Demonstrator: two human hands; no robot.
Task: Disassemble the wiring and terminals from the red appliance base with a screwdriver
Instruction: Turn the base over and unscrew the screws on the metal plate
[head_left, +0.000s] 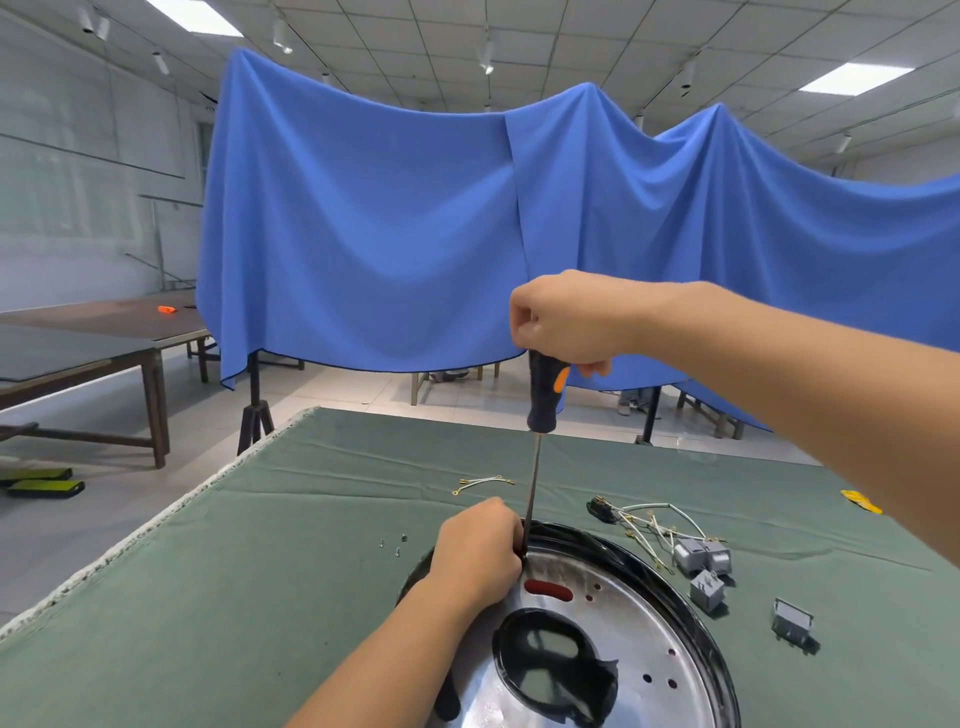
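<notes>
Head view: person at a green-covered table (270, 571), unscrewing something at the far-left rim of the appliance base (623, 623), which sits at the near edge, centre-right. It shows as a round shiny metal plate with a black rim, red visible through a slot and small holes. Right hand (566, 317) has its fingers curled tight round the top of the screwdriver (540, 400), black handle with orange patch, shaft held upright with the tip down at the rim. Left hand (480, 551) rests on the rim with fingers curled in beside the shaft, apparently steadying base or tip; can't tell what it pinches, fingertips hidden.

Step looks like mid-task, working on a remaining screw or terminal at the rim. Already out: a short wire pair (483, 484) lying far of the base, a tangle of white wires (654, 525) with brass terminals to the right, grey blocks (701, 566) near them, one more grey part (792, 621) further right, loose screws (392, 543) left of the base.

Next move likely needs steady downward pressure while turning, tip seated so it doesn't slip toward the left fingers.

Containers: none here; removed parts lie loose on the cloth. The base's dish holds only a dark central opening (550, 660).
</notes>
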